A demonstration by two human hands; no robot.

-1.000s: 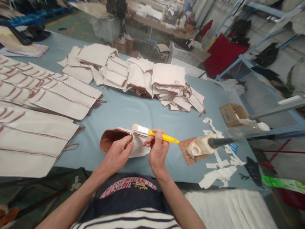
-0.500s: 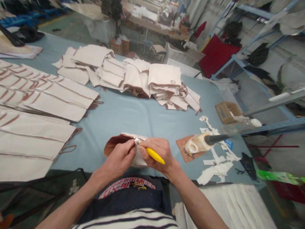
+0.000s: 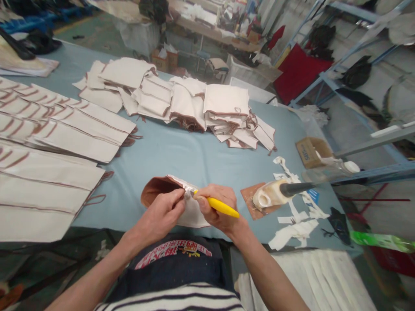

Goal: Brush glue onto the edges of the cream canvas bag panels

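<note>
In front of me on the table lies a cream fabric pouch [image 3: 198,214] with a brown lining [image 3: 154,190] showing at its gaping mouth. My left hand [image 3: 168,208] is closed, pinching the pouch's upper edge between thumb and fingertips. My right hand [image 3: 218,205] grips a yellow-handled tool [image 3: 223,207]; its small metallic tip points left at that edge, close to my left fingertips. Exactly what kind of tool it is cannot be made out. Part of the pouch is hidden behind both hands.
Piled cream pouches [image 3: 227,99] lie along the table's far side, and overlapping flat ones [image 3: 65,172] at the left. To the right stand a stained glue container with a dark brush handle [image 3: 272,195], white scraps [image 3: 295,233] and a cardboard box [image 3: 313,151].
My right hand and the yellow-handled tool have shifted right, away from my left fingertips, and the handle lies flatter. The pouch's mouth shows wider. My left hand keeps its pinch.
</note>
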